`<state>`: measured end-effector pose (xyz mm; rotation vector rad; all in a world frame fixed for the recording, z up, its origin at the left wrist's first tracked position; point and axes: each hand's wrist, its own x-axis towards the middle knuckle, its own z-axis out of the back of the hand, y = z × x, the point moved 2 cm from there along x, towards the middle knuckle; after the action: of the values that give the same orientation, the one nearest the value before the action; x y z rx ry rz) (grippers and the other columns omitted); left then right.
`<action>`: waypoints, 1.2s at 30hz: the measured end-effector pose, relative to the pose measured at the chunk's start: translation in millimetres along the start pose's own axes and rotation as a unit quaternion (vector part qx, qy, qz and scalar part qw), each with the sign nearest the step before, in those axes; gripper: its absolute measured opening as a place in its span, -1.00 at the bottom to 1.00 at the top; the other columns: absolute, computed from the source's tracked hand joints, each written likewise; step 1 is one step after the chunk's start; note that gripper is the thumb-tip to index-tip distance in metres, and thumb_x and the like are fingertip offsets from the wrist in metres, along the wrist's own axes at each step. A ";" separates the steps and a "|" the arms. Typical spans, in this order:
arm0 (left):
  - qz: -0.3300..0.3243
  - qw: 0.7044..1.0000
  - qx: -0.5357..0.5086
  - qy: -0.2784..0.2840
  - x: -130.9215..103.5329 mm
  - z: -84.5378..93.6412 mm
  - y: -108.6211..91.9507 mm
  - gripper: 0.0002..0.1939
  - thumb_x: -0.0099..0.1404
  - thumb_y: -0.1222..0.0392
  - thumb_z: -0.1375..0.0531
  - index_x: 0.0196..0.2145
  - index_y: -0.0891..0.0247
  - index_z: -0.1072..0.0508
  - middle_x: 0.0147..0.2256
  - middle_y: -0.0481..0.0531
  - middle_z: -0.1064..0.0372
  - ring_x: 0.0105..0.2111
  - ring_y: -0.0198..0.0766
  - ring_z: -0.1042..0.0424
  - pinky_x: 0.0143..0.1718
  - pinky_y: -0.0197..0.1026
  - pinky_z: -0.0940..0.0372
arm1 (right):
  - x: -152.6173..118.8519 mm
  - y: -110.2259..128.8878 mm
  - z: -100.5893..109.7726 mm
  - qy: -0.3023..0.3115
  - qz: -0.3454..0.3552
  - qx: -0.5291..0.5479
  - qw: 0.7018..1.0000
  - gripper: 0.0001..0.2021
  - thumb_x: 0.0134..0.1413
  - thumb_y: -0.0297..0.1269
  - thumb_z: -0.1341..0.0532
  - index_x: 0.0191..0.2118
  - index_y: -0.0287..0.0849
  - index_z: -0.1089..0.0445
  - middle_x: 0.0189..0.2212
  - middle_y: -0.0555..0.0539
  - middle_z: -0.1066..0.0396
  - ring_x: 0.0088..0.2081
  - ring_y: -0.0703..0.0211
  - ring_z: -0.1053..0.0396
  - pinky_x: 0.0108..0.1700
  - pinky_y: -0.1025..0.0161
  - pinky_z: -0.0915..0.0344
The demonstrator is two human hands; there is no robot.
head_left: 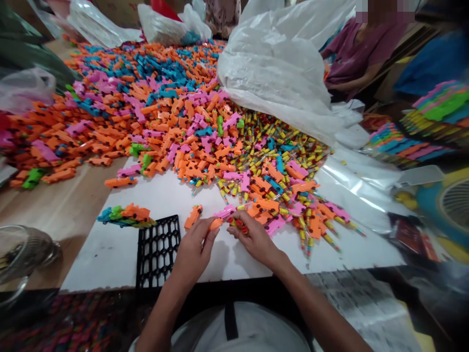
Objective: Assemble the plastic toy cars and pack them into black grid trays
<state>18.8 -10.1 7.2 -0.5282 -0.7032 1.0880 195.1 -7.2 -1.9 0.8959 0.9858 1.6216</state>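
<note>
My left hand (198, 242) is closed around a small orange toy car (216, 223) at the middle of the white board. Close beside it, my right hand (254, 239) is curled around several small tubes with red ends (240, 225); their lower parts are hidden by the fingers. A pink toy car (224, 211) lies just beyond the fingertips. Left of my left hand lies another orange toy car (193, 216). A black plastic grid (158, 252) rests on the board farther left, with a row of colored toy cars (126, 213) by its top corner.
A big heap of toy cars (154, 122) covers the far table. Yellow tubes (256, 146) spill from under a large plastic bag (274, 63). A glass mug (25, 254) stands at left, a fan (454, 200) at right. A person in a purple shirt (351, 54) sits back right.
</note>
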 end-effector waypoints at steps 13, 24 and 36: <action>-0.013 0.999 0.010 0.052 -3.9 0.6 -5.4 -0.73 0.41 0.16 0.03 -0.05 0.23 -0.37 -0.24 0.08 -0.43 -0.20 -0.22 -0.42 -0.17 -0.19 -0.32 | -0.6 -1.6 7.8 0.025 0.155 -0.131 0.979 -0.72 0.24 -0.46 -0.10 0.01 -0.11 -0.38 -0.15 -0.15 -0.49 -0.05 0.08 -0.40 -0.02 0.12 -0.37; -0.023 0.998 0.036 0.039 0.3 0.4 -12.6 -0.73 0.41 0.15 0.03 -0.10 0.26 -0.40 -0.27 0.07 -0.45 -0.24 -0.20 -0.43 -0.21 -0.18 -0.32 | -2.4 -6.7 11.2 0.014 0.168 -0.159 0.973 -0.63 0.20 -0.52 -0.09 0.07 -0.07 -0.34 -0.11 -0.12 -0.46 -0.05 0.12 -0.40 -0.05 0.19 -0.37; 0.104 0.990 -0.001 0.099 -10.3 -11.6 -0.6 -0.66 0.37 0.02 0.05 -0.24 0.23 -0.45 -0.33 0.05 -0.49 -0.30 -0.18 -0.45 -0.26 -0.18 -0.27 | -9.8 -8.8 5.6 0.100 0.255 -0.381 0.883 -0.75 0.19 -0.57 -0.01 -0.18 -0.20 -0.39 -0.44 -0.04 -0.36 -0.39 0.17 -0.22 -0.35 0.24 -0.09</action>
<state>24.8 -20.4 -2.7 -0.7126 -0.4835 1.2098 205.7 -14.2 -8.6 0.4465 0.1525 2.3371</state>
